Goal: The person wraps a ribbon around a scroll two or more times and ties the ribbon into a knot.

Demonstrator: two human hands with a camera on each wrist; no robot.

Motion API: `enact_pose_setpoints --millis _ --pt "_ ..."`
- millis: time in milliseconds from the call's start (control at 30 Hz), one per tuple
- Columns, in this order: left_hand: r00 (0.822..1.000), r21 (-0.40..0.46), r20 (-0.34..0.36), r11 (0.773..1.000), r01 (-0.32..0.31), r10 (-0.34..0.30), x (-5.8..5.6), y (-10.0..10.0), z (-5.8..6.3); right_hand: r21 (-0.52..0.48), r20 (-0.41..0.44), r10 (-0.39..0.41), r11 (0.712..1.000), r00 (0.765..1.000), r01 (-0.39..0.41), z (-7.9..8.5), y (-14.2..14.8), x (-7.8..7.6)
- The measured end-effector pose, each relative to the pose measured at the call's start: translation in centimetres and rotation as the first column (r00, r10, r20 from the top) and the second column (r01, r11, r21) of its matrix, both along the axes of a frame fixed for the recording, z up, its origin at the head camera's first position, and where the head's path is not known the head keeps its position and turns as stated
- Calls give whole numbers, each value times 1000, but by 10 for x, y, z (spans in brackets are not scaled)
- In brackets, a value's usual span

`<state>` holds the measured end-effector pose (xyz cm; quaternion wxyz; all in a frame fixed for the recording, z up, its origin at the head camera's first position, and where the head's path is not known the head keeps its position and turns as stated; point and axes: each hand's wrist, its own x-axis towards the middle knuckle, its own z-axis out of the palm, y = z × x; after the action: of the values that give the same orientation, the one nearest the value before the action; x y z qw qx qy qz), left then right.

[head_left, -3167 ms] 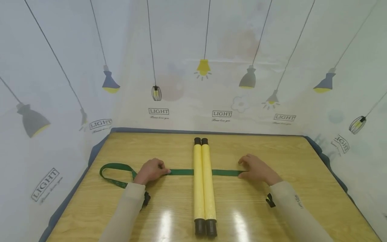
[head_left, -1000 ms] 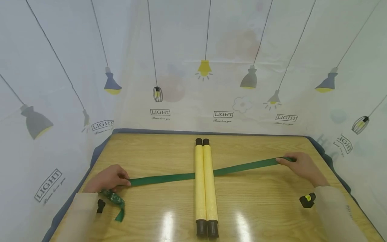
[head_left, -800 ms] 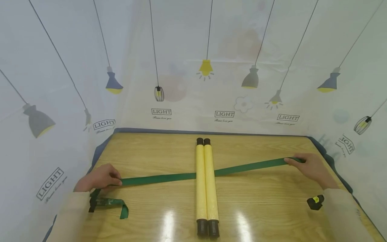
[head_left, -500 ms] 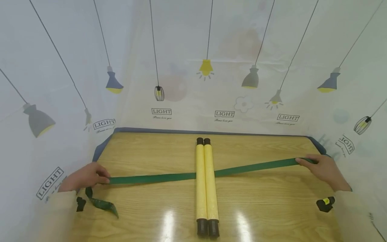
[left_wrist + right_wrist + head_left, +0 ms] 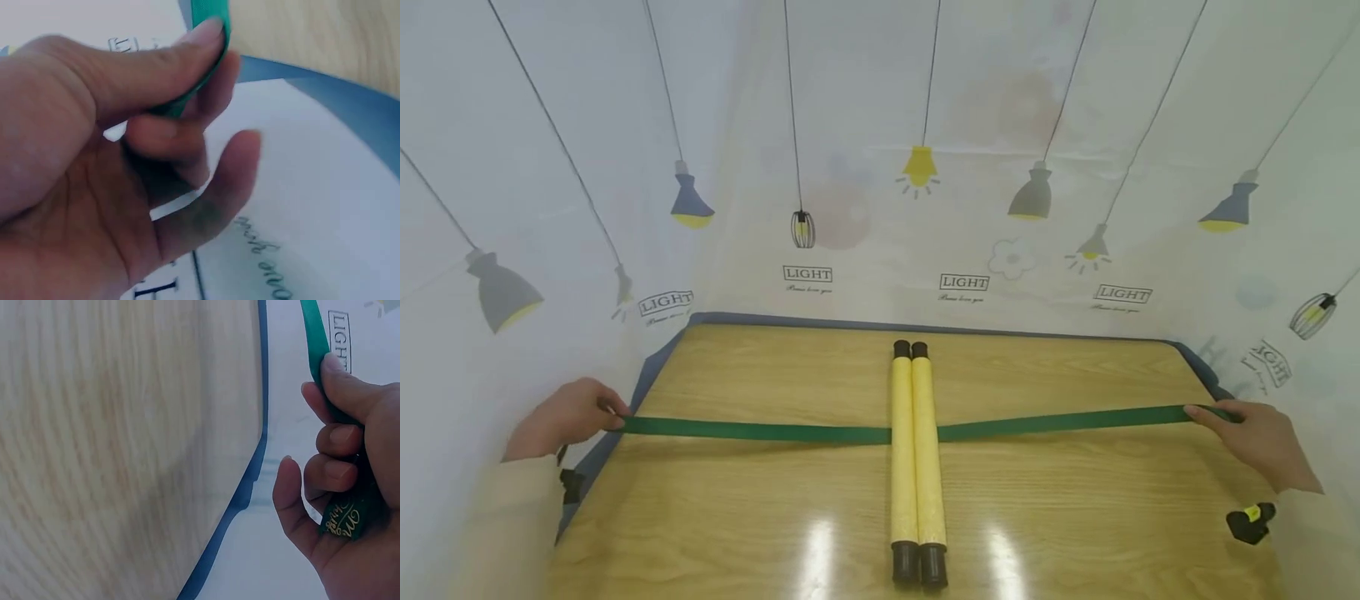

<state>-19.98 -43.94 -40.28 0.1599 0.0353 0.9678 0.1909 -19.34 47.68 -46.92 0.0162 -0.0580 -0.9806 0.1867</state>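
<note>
Left hand [image 5: 567,417] and right hand [image 5: 1258,437] sit farther out either side of the rods [image 5: 904,450] than a moment ago, each pinching the ribbon [image 5: 760,432]. Glossy wood-grain table [image 5: 1075,375] under the rods, pale lamp-print backdrop [image 5: 865,75] behind. Ribbon: green, flat, passes beneath the rods. Rods: yellow, dark-ended cylinders, side by side.

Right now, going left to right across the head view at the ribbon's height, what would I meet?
Left hand → left stretch of the green ribbon → left yellow rod → right yellow rod → right stretch of the green ribbon → right hand.
</note>
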Motion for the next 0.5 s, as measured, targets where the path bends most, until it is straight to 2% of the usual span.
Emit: enact_pose_setpoints --millis 133,333,500 --pt "998 -27 -22 998 -65 64 -4 4 -10 36 -8 -64 997 998 64 -4 10 6" --pt "993 -44 -78 995 -89 86 -7 8 -32 61 -11 -62 996 998 63 -11 24 8" --pt "990 -81 -63 988 -134 130 -10 10 -45 59 -8 -41 997 999 42 -17 33 10"
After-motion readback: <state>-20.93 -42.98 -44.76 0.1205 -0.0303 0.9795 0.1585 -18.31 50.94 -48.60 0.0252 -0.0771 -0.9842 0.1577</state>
